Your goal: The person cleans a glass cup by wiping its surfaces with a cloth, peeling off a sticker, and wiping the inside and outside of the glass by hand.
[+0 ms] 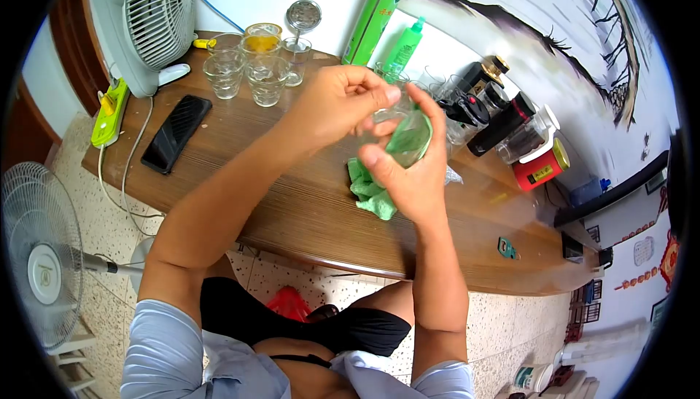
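- the step in hand seems to be working over a clear glass [412, 139], raised above the tabletop [295, 206] between both hands; it looks green-tinted, perhaps from cloth inside.
- the right hand [417, 180] grasps that glass, thumb on the near side, fingers around the far side.
- the left hand [332, 107] is bent at the glass, thumb and forefinger close together; whether they pinch anything, i cannot tell.
- a green cloth [373, 193] shows crumpled below the hands; whether it hangs or rests on the wood is unclear.
- i judge the next move calls for a steady right grip and light left fingers, since a glass could slip.
- the front edge of the tabletop runs beneath both forearms, so bare wood lies between cloth and edge.
- open room lies left, towards the phone [175, 135]; beyond, grouped glasses [266, 82] stand near the wall.
- ahead and right, bottles and a red tin [541, 167] crowd the space.
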`<state>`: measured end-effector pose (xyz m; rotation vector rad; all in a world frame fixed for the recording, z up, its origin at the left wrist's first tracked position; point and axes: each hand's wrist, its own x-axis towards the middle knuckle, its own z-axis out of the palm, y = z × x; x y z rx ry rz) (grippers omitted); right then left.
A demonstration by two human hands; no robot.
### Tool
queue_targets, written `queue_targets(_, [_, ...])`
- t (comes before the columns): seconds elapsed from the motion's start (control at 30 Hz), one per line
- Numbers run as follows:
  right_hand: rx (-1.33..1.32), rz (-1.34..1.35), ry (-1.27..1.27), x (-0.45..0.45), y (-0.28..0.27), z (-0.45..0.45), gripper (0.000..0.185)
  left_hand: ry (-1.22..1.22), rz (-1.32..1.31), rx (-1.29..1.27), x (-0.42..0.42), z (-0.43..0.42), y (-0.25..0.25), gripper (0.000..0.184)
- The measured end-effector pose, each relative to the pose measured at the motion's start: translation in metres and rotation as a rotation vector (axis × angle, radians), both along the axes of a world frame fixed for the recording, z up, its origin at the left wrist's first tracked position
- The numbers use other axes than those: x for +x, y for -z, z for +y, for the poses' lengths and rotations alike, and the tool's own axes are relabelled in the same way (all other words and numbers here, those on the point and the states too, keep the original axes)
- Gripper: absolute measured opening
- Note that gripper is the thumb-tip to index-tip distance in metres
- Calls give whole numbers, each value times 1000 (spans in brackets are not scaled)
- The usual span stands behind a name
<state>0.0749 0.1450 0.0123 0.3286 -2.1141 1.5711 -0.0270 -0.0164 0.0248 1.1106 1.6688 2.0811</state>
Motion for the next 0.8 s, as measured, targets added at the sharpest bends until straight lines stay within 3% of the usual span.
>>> queue_targets(0.07, [15,102,196,-4,4,-2,96,27,-226,17,6,1,-7,43])
queue_targets(0.1, [-28,119,243,3,-5,-11,84,96,-245,-49,6,5,-2,60])
queue_targets(0.2, [289,253,393,2,2,-1,84,178,-452,38,39,19,2,68])
queue_targets(0.37, [419,418,383,-11,18,7,84,184,-534,161,41,21,6,63])
queue_targets(0.47, [179,390,209,-8,13,-1,86,266,-507,214,38,16,7,71])
queue_targets(0.57, [-268,227,-169,2,2,-1,91,337,-412,189,40,9,-1,84])
queue_targets(0.67, [-272,147,-278,3,-3,2,97,355,-433,80,30,6,0,92])
queue_targets(0.8, [-280,157,-174,0,3,-3,102,403,-615,262,25,24,19,62])
